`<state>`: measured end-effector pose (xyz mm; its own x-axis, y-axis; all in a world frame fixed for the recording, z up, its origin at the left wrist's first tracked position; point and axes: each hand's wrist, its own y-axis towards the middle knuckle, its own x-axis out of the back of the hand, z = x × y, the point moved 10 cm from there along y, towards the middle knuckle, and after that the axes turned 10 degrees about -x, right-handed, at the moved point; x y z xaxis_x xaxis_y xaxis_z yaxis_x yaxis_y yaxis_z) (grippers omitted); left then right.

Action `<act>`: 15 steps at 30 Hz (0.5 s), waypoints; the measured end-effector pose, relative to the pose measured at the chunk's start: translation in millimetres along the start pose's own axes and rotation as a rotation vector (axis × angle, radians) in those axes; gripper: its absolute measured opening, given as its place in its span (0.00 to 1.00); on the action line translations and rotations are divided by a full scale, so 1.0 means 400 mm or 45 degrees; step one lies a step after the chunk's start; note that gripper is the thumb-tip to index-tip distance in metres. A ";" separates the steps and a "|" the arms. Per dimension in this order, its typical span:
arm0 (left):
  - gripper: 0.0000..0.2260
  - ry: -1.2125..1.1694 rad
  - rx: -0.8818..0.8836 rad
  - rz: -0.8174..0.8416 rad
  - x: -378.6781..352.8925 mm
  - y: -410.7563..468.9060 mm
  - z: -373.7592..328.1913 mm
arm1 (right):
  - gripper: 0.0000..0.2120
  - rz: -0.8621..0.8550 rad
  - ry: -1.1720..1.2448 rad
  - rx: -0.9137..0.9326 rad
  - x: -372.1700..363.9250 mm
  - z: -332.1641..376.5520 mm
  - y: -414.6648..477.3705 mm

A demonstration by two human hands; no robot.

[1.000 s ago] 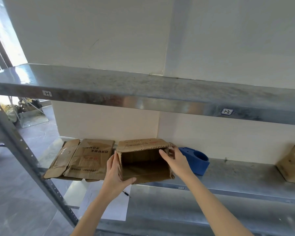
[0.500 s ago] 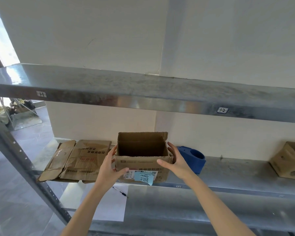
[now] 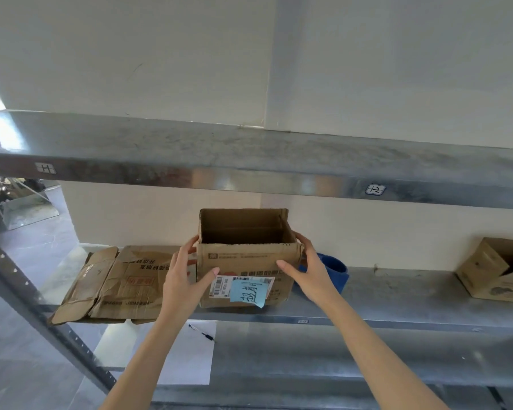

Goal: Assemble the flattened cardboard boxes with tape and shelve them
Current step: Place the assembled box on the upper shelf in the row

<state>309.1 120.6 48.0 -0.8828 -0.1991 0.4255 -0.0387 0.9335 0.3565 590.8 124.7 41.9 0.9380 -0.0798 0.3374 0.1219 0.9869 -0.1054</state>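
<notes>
An open-topped box (image 3: 246, 258) stands upright in the centre of the frame, at the front edge of the middle shelf (image 3: 397, 297). I cannot tell whether it rests on the metal or hangs just above it. The left hand (image 3: 184, 279) has it by the left side, thumb on the front face and fingers round the corner onto the side wall. The right hand (image 3: 311, 270) mirrors this on the right side, so each grip is holding the box. On the lower front face there is a white label (image 3: 219, 287) with barcodes, partly covered by a blue note (image 3: 249, 291) with handwriting. Left of centre, a flat box (image 3: 122, 282) lies on the same shelf just beside the held one, its near edge overhanging the shelf front. A blue dispenser (image 3: 335, 270) sits behind the right hand, close to the box's right wall. At the right edge of the frame, well apart, another box (image 3: 492, 270) lies tipped with its opening facing right. The top shelf (image 3: 249, 161) crosses the frame above and carries two small tags (image 3: 375, 189) on its front lip. In the lower part of the frame, a sheet (image 3: 190, 359) with a pen (image 3: 202, 332) on it lies on the bottom shelf (image 3: 338, 350).
</notes>
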 end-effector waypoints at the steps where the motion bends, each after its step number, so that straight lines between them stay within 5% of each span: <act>1: 0.33 0.019 -0.034 -0.004 -0.008 0.009 -0.020 | 0.33 -0.014 0.017 0.014 0.019 0.010 -0.003; 15: 0.32 -0.089 -0.354 0.171 -0.372 0.080 -0.292 | 0.35 -0.318 0.080 0.092 0.491 -0.035 -0.062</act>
<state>494.2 145.3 93.3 -0.9019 -0.0493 0.4292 0.2015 0.8308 0.5189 776.4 82.4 97.8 0.9003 -0.3282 0.2858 0.3306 0.9429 0.0415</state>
